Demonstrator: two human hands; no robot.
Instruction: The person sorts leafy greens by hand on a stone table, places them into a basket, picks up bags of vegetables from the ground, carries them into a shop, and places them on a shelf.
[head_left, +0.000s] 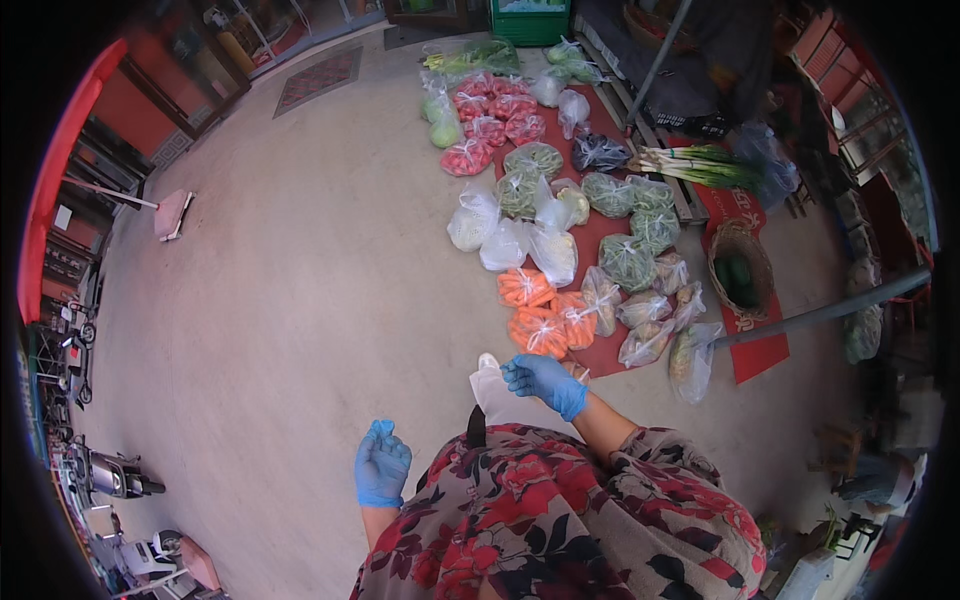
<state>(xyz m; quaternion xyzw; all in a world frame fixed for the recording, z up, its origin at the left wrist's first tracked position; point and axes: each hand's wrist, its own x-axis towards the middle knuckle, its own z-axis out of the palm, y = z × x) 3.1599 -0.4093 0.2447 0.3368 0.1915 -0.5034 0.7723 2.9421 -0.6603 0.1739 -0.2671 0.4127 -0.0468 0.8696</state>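
Both my hands wear blue disposable gloves. My left hand (382, 461) hangs over the concrete floor with its fingers curled, and nothing shows in it. My right hand (541, 381) is bent in front of my body, just below clear bags of carrots (538, 331); whether it holds anything cannot be told. Beyond lie white bags (504, 244), bags of green vegetables (628, 261), bags of red produce (466, 157) and bags of pale green vegetables (444, 129), partly on a red mat (589, 281). A bundle of long green onions (694, 163) lies at the right.
A wicker basket (741, 270) with dark green produce stands on a red printed mat (761, 360). A grey metal pole (825, 304) crosses at the right. Platform scales (174, 215) and a parked scooter (116, 474) are at the left. A green cabinet (529, 28) stands at the far end.
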